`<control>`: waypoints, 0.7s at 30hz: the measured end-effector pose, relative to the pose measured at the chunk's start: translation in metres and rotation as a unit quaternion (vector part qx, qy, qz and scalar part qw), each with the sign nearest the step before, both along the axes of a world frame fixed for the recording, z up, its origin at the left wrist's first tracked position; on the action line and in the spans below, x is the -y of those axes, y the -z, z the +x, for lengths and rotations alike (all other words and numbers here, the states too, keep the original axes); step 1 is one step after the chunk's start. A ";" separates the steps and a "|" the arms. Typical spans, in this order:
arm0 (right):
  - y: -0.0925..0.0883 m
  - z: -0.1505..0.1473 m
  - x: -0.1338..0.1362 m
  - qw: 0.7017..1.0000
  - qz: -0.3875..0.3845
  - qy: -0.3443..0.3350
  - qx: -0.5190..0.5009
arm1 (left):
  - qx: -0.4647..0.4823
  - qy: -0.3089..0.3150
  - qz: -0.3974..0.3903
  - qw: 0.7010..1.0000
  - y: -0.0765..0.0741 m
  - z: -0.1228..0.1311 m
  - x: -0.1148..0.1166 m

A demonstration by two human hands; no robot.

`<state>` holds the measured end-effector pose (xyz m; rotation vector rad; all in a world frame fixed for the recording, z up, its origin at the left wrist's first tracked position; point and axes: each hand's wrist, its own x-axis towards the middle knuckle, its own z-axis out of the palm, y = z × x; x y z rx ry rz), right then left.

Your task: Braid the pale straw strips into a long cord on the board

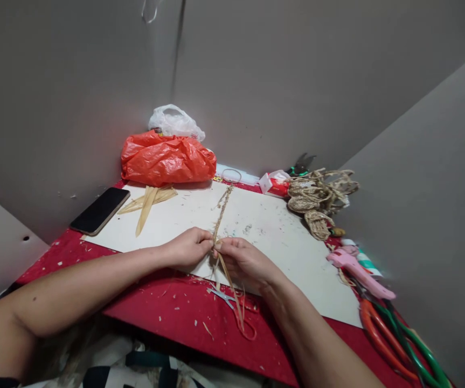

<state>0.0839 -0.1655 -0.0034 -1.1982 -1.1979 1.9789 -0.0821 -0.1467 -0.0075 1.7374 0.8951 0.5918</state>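
Observation:
A thin braided cord of straw-coloured fibre point(223, 210) runs across the white board from its far edge to my fingers. My left hand point(192, 247) pinches the cord from the left. Beside it, my right hand point(242, 260) is closed on the cord's near end, fingertips almost touching the left ones. Loose flat strands point(228, 274) hang from the pinch toward the table's front edge. Beneath them lies a pair of scissors with red handles point(245, 327), partly covered by the strands. What sits exactly between the fingertips is hidden.
A white board point(280, 253) rests on a red cloth point(167, 318). Dry leaf strips point(146, 207), a phone point(101, 211) and an orange plastic bag point(167, 159) are left. Woven fibre pieces point(317, 191), a pink glue gun point(359, 272) and large-handled cutters point(389, 339) line the right. Grey walls enclose the table.

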 end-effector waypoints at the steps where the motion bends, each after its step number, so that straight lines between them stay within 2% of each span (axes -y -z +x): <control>1: 0.002 0.001 -0.001 1.000 0.021 -0.004 0.008 | -0.014 0.004 0.019 1.000 0.000 -0.001 -0.001; 3: 0.005 0.003 -0.001 0.996 0.079 -0.009 0.028 | -0.028 0.008 0.033 0.999 0.000 -0.001 -0.001; 5: 0.004 0.004 -0.001 0.988 0.139 -0.014 0.071 | -0.020 0.002 0.009 1.000 0.000 -0.001 -0.002; 10: -0.005 0.002 0.003 0.942 0.258 -0.027 0.211 | 0.026 -0.013 -0.144 0.989 -0.002 0.003 0.001; 12: -0.008 0.001 0.006 0.921 0.297 -0.028 0.251 | 0.046 -0.018 -0.176 0.983 -0.004 0.005 0.002; 17: -0.013 0.006 0.007 0.887 0.342 -0.038 0.308 | 0.050 -0.041 -0.173 0.983 -0.005 0.007 0.004; 21: -0.016 0.015 0.005 0.870 0.354 -0.042 0.340 | 0.050 -0.040 -0.129 0.990 0.003 0.008 0.000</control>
